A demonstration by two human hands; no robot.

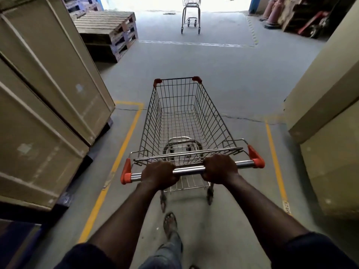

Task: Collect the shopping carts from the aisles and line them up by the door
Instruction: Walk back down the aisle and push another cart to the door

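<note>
Cart (182, 121), empty, mid-aisle btwn yellow floor lines (124, 144), L hand (159, 174) & R hand (220, 168) both w/ fingers curled tight round handle bar (188, 169); second cart (191, 16) parked ahead by bright doorway (147, 3); risk: fast or off-line approach rams it or clips pallets (108, 30) at left.

Warehouse-type store: stacked pallets (108, 30) and large cartons (48, 78) flank floor lines (124, 140); carts near pallets.
</note>
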